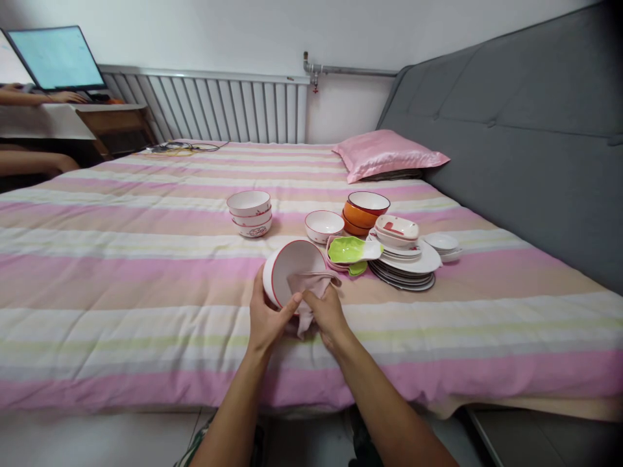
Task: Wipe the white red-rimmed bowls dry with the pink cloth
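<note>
Over the bed (146, 272) there, the left hand (267, 319) has its fingers clasped round a tilted bowl (292, 264); the right hand (331, 319) grips a pink cloth (310, 284) at its inside, a green dish (346, 249) lying just beside.

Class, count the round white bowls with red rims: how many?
5: one bowl in the left hand, a single bowl near the orange bowls, three in the left stack.

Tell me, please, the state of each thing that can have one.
Held bowl: tilted, in left hand
Cloth: bunched, in right hand, partly inside bowl
Three white bowls: stacked, upright
Lone white bowl: upright
Orange bowls: stacked, upright
Plates: stacked flat, dishes on top
Monitor: screen lit
Cables: loosely looped
</note>
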The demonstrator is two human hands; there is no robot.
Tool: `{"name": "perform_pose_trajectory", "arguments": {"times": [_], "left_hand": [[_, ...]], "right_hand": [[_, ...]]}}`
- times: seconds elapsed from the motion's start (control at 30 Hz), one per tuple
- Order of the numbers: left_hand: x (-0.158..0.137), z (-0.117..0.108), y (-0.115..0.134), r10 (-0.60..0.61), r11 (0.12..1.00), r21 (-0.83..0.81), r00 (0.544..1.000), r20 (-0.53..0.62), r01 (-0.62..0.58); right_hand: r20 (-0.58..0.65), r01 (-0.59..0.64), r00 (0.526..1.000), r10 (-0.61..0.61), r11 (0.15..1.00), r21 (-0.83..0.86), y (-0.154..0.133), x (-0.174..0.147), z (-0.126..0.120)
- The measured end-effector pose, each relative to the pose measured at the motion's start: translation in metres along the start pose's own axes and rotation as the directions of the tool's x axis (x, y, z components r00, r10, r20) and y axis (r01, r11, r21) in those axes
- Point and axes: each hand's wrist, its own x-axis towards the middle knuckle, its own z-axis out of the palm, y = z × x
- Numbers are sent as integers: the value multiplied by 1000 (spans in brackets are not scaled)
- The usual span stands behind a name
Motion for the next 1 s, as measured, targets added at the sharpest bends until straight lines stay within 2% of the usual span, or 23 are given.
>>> {"name": "perform_pose_trajectory", "arguments": {"times": [0.13, 0.37, 0.53, 0.77, 1.0], "left_hand": [[1, -4, -7, 39, 999, -31, 999, 27, -38], [4, -10, -12, 52, 997, -58, 997, 50, -49], [5, -15, -9, 48, 995, -86, 995, 88, -40], [8, -24, -13, 5, 994, -107, 993, 114, 8], [12, -32, -12, -10, 994, -104, 979, 204, 32]], "right_hand": [[-20, -22, 1000, 24, 998, 64, -7, 1, -4], [9, 63, 998, -63, 988, -141, -5, 6, -16], [67, 146, 989, -134, 966, -215, -4, 10, -22], [138, 173, 982, -131, 916, -363, -13, 9, -30], [205, 198, 972, -112, 860, -470, -17, 9, -34]]}}
